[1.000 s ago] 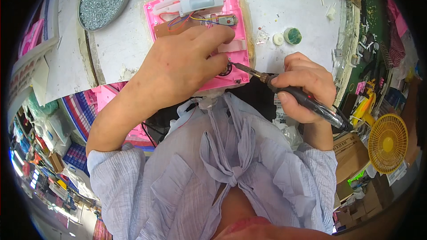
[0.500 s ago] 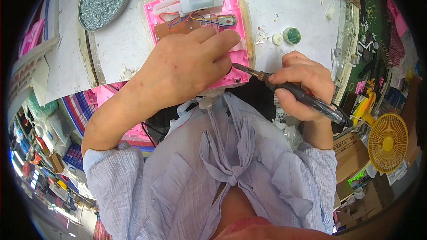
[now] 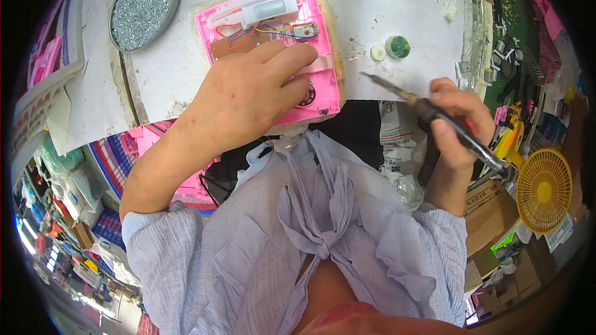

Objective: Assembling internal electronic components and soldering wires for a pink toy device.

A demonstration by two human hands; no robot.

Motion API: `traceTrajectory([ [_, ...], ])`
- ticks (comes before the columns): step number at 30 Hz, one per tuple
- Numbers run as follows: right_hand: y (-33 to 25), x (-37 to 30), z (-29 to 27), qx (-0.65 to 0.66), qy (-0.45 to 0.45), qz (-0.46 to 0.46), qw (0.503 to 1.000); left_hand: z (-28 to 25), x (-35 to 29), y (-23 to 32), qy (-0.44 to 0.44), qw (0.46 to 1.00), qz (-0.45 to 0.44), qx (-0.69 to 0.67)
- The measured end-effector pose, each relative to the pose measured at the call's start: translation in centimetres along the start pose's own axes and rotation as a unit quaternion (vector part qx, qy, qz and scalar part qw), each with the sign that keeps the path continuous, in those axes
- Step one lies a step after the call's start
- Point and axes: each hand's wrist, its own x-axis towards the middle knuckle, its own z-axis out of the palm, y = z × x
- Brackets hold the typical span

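Observation:
A pink plastic casing (image 3: 330, 80) lies with its inside up on a padded sheet at the table's near edge. In it are a white plastic piece (image 3: 267, 10), a brown board (image 3: 222, 47), thin coloured wires and a small metal motor (image 3: 304, 30). My left hand (image 3: 245, 90) rests over the casing's middle, fingers bent together near a round black part (image 3: 308, 95); what they pinch, if anything, is hidden. My right hand (image 3: 477, 115) grips a soldering iron (image 3: 428, 110) by its dark handle. Its tip points up-left, clear of the casing.
A round metal tray of small screws (image 3: 141, 12) stands at the far left. Right of the casing sit a small green-filled jar (image 3: 398, 46) and a white round piece (image 3: 378, 53). White plastic bits lie toward the far right. A yellow fan (image 3: 544, 192) is at right.
The soldering iron, in my right hand, has moved right, away from the casing beside my left fingers. The round black part now shows. My left hand stays over the casing.

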Motion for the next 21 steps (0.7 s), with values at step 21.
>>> traceTrajectory([
  [21,4.9,-3.3,-25.0,-0.131,0.545,0.117,0.82,2.4,-2.3,-0.3,0.123,0.991,-0.053,-0.016],
])
